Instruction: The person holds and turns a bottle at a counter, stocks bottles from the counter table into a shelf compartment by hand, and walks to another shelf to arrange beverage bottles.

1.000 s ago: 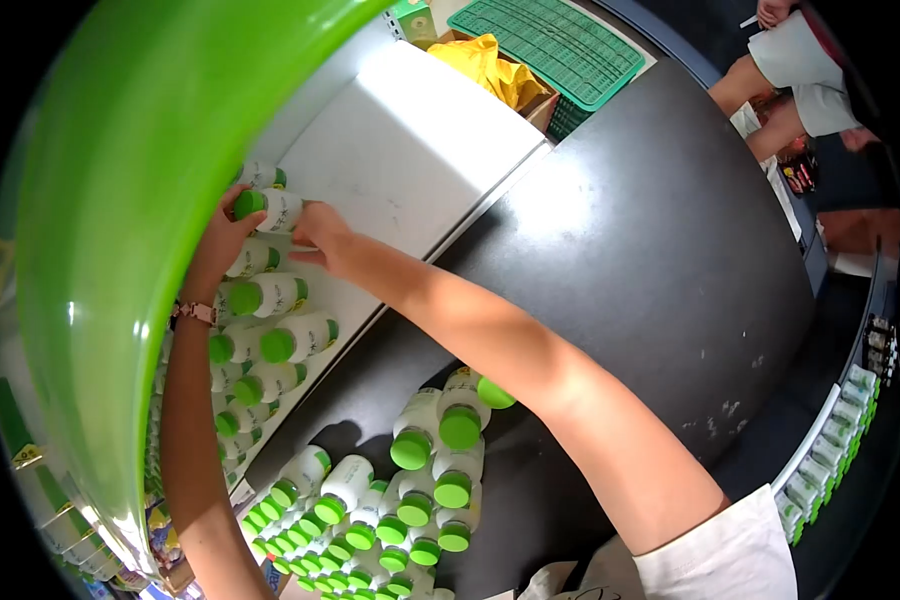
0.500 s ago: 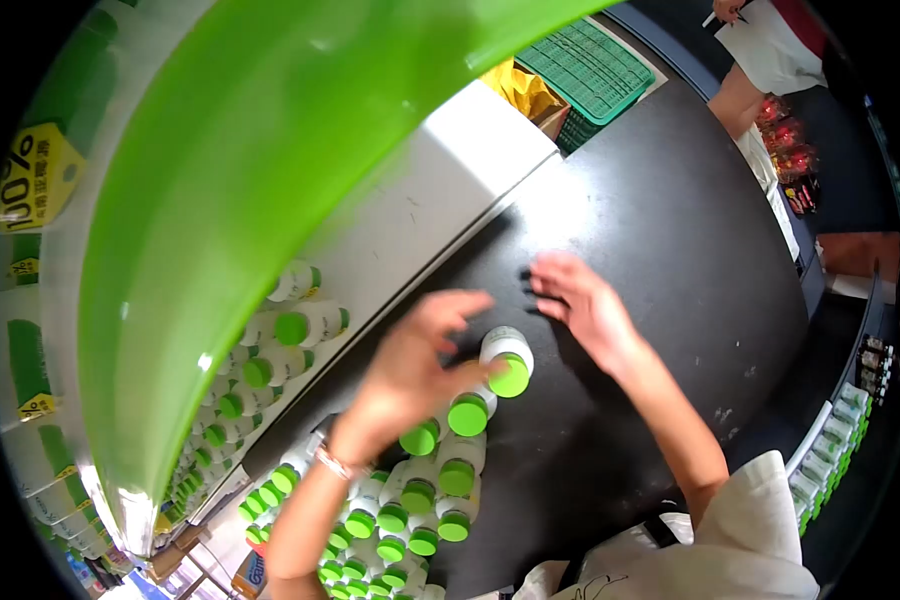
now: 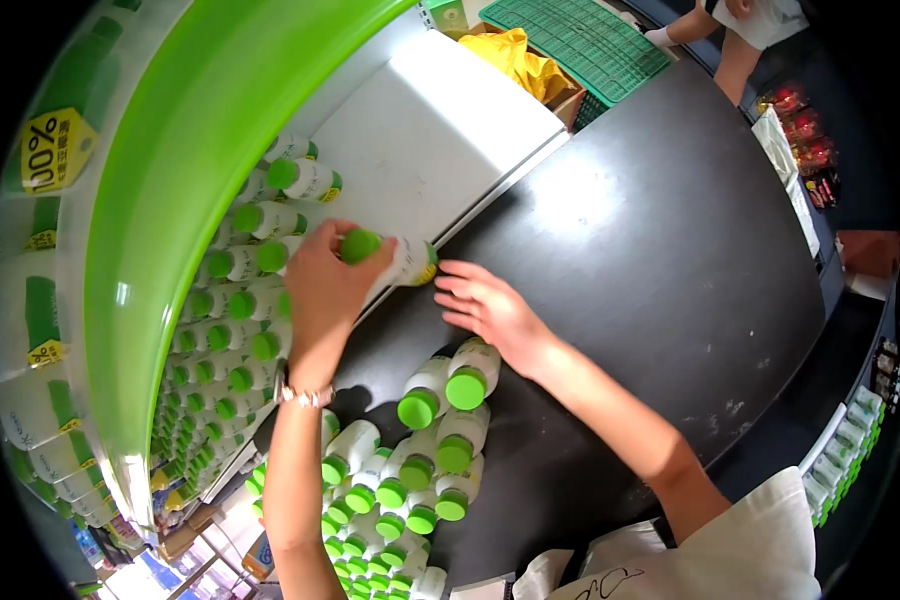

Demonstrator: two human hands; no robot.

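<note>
My left hand (image 3: 328, 280), with a bracelet at the wrist, grips a white bottle (image 3: 408, 262) near its green cap. The bottle is tilted over the front edge of the white shelf (image 3: 410, 150), its base toward my right hand (image 3: 498, 318). That hand is open, fingers stretched out close to the base; I cannot tell whether they touch it. Below, a group of similar bottles (image 3: 475, 365) with green caps stands on the black table (image 3: 630, 270). More capped bottles (image 3: 270, 220) fill the left part of the shelf in rows.
A curved green panel (image 3: 170, 180) arches over the shelf at left. Beyond the shelf are a yellow bag (image 3: 515, 60) in a box and a green crate (image 3: 580, 45). Another person's legs (image 3: 735, 70) show at upper right. Another bottle row (image 3: 840, 450) stands at far right.
My left hand has closed on a bottle and carried it from the table group up and left to the shelf edge. My right hand has shifted left beside it. The view has turned somewhat.
</note>
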